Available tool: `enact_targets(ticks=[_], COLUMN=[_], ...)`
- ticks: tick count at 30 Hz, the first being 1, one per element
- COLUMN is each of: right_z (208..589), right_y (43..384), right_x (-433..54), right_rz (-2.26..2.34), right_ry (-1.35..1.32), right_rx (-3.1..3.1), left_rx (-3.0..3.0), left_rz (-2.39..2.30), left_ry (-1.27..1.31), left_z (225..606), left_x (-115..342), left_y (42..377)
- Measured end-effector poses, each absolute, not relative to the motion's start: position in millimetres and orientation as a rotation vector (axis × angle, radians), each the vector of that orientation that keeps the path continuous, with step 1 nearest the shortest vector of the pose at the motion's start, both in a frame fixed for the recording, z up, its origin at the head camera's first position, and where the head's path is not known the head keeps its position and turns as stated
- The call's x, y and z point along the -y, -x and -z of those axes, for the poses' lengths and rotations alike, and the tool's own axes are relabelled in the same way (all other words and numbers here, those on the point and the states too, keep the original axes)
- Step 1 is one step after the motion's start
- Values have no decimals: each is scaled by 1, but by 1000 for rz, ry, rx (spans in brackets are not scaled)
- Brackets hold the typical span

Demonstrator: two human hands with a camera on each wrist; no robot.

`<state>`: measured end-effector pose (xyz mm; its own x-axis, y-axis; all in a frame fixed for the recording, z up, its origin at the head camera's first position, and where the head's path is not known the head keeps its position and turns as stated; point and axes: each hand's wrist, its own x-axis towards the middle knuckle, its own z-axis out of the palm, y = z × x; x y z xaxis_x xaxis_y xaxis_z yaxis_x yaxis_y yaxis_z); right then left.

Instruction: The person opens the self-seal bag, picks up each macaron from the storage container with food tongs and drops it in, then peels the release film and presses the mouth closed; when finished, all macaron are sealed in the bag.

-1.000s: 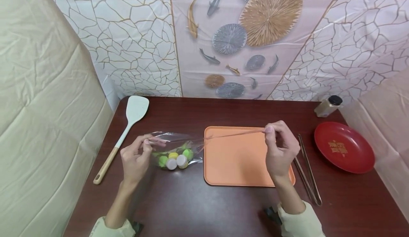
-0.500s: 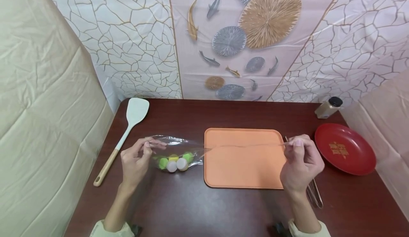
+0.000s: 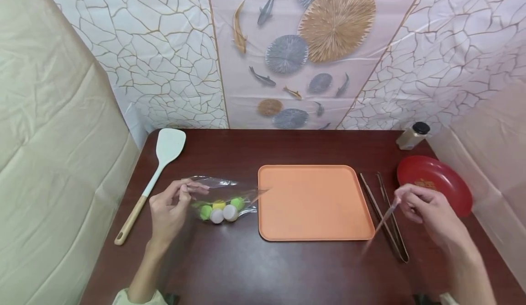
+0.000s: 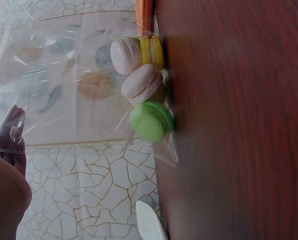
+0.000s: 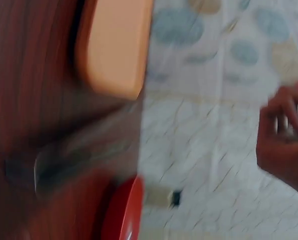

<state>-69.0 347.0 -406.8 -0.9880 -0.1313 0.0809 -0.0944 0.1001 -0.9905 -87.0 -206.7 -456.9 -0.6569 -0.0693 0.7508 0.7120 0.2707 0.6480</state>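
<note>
A clear plastic bag (image 3: 222, 184) of several green, yellow and whitish macarons (image 3: 230, 212) lies at the table's middle left. Its upper left edge is pinched between thumb and fingers of my left hand (image 3: 169, 210). In the left wrist view, a green macaron (image 4: 151, 121) and two pale ones lean together at the bag's bottom. Over on the right, above the tongs and beside the red plate, my right hand (image 3: 427, 211) pinches a thin clear plastic strip (image 3: 386, 217). The strip hangs down to the left, its lower end blurred.
An orange tray (image 3: 314, 204) occupies the centre, overlapped by a corner of the bag. Metal tongs (image 3: 400, 249) lie right of it, then a red plate (image 3: 449, 181). A black-lidded jar (image 3: 412, 136) stands behind. At far left is a pale spatula (image 3: 170, 145) with wooden handle.
The strip, stretched from the bag across the tray before, now hangs free from my right hand, which has moved right and slightly down. My left hand keeps its pinch on the bag.
</note>
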Motion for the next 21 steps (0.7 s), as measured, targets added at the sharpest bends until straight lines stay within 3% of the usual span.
enact_targets(ticks=[4,10,15,21], right_z=[414,436,462,462], right_y=[94,139,162,168], right_x=[-372,-370,-375,-366], right_rz=[1405,683,546,428], right_ry=[388,596,626,410], right_rx=[-2513,-2814,-2904,-2992], left_rx=[1848,1872,1900,1910], left_rz=[1432,1476,1478,1460], left_ry=[582,577,563,551], left_z=[457,455,454,456], left_x=[206,205,205,206], left_y=[87,85,84,82])
